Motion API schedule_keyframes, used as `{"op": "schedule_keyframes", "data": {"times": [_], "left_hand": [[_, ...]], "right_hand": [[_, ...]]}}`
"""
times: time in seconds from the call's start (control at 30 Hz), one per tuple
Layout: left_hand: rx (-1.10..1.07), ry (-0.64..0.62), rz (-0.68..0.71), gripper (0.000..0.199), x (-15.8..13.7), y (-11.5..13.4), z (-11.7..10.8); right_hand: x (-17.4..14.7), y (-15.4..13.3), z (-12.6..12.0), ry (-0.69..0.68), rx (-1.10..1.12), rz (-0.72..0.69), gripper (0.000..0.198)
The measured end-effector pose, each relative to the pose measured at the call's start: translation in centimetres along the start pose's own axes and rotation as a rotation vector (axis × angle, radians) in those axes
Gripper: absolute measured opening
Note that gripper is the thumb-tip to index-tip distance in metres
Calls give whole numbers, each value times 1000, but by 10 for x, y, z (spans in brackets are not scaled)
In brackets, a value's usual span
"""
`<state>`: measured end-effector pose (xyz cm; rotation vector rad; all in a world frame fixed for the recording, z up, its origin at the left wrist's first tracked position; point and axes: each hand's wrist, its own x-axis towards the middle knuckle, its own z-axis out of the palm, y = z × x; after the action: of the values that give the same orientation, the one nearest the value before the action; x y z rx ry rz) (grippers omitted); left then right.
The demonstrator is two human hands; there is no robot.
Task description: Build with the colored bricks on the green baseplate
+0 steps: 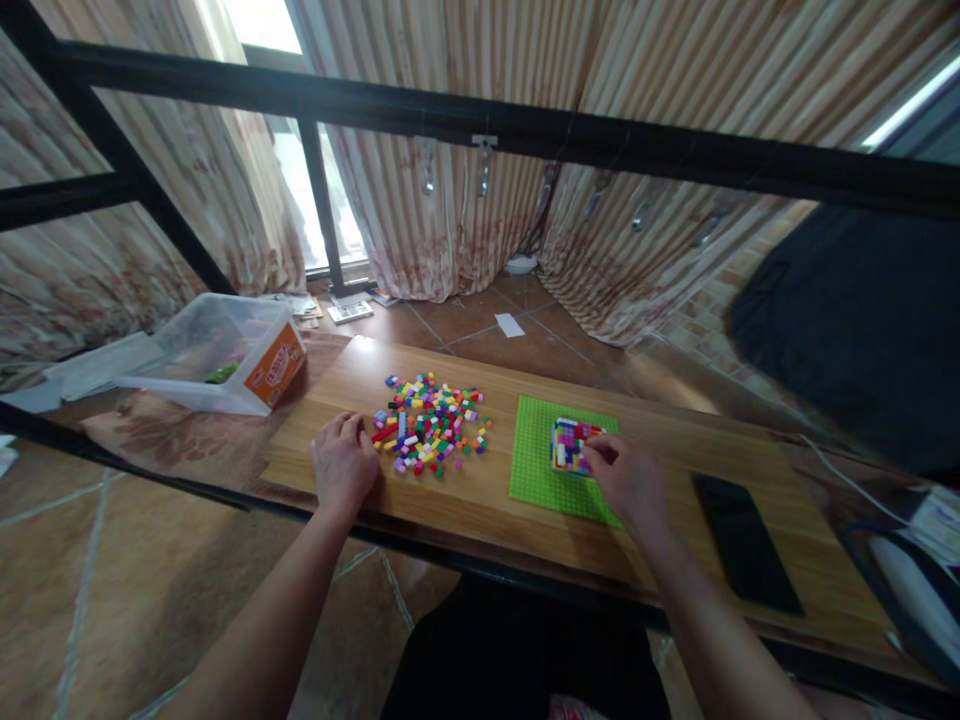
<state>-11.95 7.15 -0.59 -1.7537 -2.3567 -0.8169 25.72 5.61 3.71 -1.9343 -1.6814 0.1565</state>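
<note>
My left hand (345,460) rests on the wooden board beside a heap of small coloured toy bricks (439,425). Its fingers are loosely bent downward, and no held thing shows in them. A red brick (385,434) and a long blue brick (403,426) lie close to it. On the right, a bright green baseplate (532,460) carries a low, multicoloured block of bricks (570,440). My right hand (626,475) is over the right side of that block, thumb and forefinger pinched together. What sits between those fingertips is too small to make out.
A black phone (748,540) lies right of the baseplate. A clear plastic bin (217,350) with an orange label stands at the left, some green pieces inside. A dark metal bar (450,120) crosses beyond the board, with clear pendants hanging from it. Curtains hang behind.
</note>
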Motion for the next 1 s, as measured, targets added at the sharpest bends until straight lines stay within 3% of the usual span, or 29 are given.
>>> {"op": "schedule_keyframes", "data": {"times": [0.43, 0.9, 1.0], "left_hand": [[12, 8, 14, 33, 0, 0, 1], [-9, 7, 10, 34, 1, -3, 2], [0, 13, 18, 33, 1, -3, 2]], "right_hand": [[11, 0, 4, -18, 66, 146, 22], [17, 0, 3, -97, 79, 148, 18], [13, 1, -1, -52, 134, 191, 21]]}}
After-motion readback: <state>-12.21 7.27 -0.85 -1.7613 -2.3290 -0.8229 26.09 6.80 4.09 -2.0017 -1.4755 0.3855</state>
